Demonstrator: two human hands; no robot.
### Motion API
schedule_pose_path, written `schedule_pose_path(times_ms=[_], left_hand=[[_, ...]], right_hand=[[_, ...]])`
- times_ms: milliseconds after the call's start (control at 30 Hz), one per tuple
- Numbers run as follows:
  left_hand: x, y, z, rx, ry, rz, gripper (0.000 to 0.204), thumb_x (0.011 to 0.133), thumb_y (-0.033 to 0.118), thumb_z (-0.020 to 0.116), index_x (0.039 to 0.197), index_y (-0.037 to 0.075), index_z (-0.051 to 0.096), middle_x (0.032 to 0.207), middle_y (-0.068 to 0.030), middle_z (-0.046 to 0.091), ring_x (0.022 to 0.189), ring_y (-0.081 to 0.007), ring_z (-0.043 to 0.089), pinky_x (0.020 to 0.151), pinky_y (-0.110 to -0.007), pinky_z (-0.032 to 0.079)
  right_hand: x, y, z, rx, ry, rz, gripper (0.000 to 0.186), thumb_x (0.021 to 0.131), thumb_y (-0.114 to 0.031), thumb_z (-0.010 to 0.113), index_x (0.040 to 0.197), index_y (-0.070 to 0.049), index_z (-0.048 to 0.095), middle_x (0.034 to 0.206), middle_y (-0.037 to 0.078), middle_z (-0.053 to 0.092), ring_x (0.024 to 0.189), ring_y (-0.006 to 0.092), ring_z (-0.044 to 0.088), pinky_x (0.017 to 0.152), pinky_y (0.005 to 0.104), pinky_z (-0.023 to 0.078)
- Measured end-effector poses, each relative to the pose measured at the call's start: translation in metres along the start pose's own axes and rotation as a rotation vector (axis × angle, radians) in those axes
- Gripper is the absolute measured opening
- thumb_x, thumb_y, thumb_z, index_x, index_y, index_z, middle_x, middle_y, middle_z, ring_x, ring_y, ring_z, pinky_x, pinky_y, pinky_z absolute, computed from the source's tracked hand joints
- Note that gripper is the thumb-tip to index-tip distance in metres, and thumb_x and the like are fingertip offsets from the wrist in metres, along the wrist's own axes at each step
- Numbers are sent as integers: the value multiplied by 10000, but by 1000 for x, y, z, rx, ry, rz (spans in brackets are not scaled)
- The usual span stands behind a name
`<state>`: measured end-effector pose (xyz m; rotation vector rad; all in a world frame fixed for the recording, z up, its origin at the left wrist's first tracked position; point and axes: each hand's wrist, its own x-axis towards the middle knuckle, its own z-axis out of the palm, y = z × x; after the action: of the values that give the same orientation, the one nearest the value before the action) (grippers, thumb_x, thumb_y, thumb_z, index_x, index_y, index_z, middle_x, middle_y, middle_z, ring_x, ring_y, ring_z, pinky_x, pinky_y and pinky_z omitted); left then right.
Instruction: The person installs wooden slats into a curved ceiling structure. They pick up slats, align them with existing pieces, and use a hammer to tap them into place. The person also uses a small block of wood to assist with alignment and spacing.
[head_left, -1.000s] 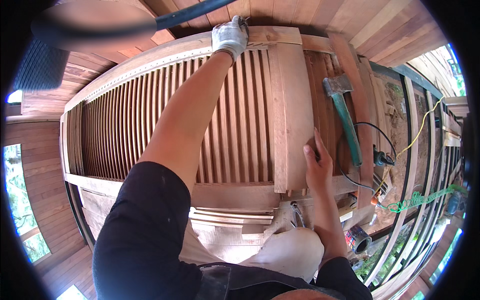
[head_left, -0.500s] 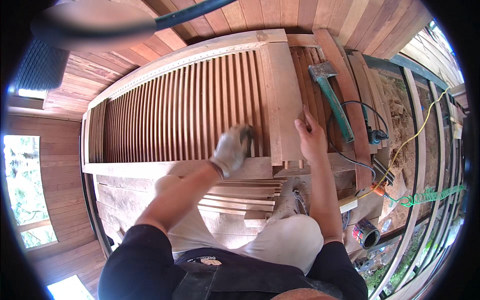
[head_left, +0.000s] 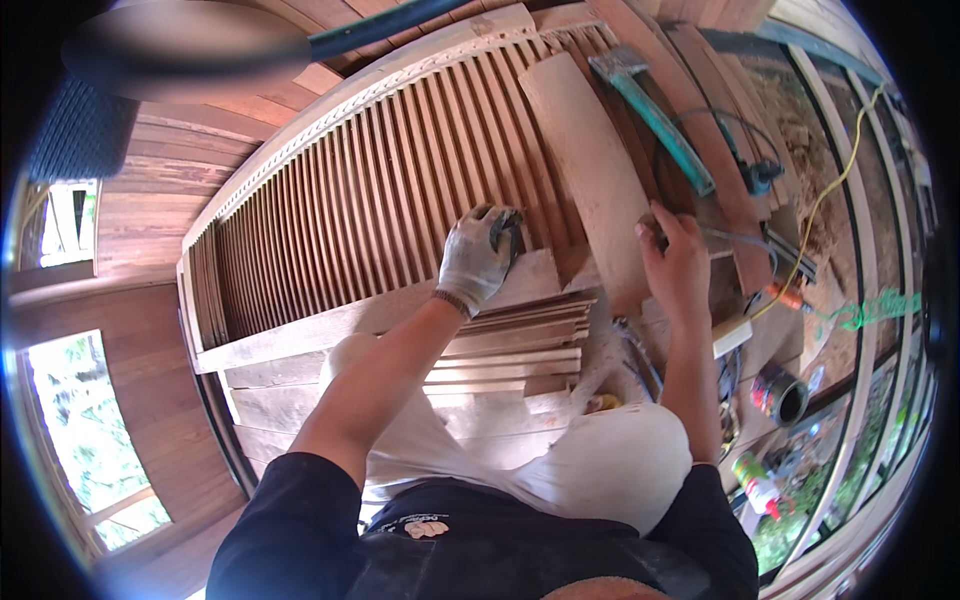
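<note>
Slatted wooden panel, slats running away, hands at near rail

brown slatted panel, grey glove

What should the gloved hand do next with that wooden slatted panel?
Probably press down on the slats: the gloved left hand rests on the slatted panel beside the wide board, while the bare right hand grips that board's lower end.
</note>
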<state>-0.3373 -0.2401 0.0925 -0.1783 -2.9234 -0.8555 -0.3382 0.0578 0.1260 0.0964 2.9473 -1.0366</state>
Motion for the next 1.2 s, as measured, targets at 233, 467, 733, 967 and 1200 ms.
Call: schedule_pose_path(times_ms=[233, 467, 733, 967, 1200], left_hand=[[-3, 4, -5, 14, 21, 79, 241, 898, 124, 636, 1109, 90, 748, 1083, -190, 703, 1062, -408, 644, 949, -482, 524], [-3, 2, -3, -40, 26, 93, 243, 936, 207, 637, 1130, 98, 734, 1109, -191, 709, 1042, -417, 655, 957, -491, 517], [-33, -5, -23, 116, -97, 52, 304, 1010, 270, 539, 1200, 69, 664, 1108, -211, 712, 1061, -411, 668, 949, -501, 527], [-32, -5, -21, 115, -147, -24, 382, 1012, 280, 536, 1324, 73, 615, 1174, -228, 695, 1145, -403, 648, 1026, -492, 502], [28, -41, -23, -309, -67, -181, 346, 1016, 340, 602, 1212, 73, 702, 1079, -194, 736, 1012, -335, 707, 905, -429, 545]], right_hand=[[-112, 27, -8, 75, 283, -47, 299, 920, -142, 705, 1196, -28, 692, 1039, 184, 672, 977, 395, 665, 832, 468, 532], [-257, 53, 29, 290, 80, 213, 291, 921, -120, 698, 1189, -8, 686, 998, 173, 687, 872, 315, 709, 726, 407, 563], [-355, 76, 17, 202, 108, 347, 328, 938, -129, 680, 1238, 2, 684, 992, 160, 719, 860, 261, 709, 757, 361, 572], [-260, 54, -5, 92, 212, 107, 427, 906, -176, 724, 1291, -6, 649, 1042, 169, 706, 929, 333, 694, 814, 416, 551], [-41, -7, -1, -210, 156, -181, 764, 840, -342, 797, 1439, 10, 482, 1298, 223, 576, 1229, 434, 547, 1032, 502, 467]])
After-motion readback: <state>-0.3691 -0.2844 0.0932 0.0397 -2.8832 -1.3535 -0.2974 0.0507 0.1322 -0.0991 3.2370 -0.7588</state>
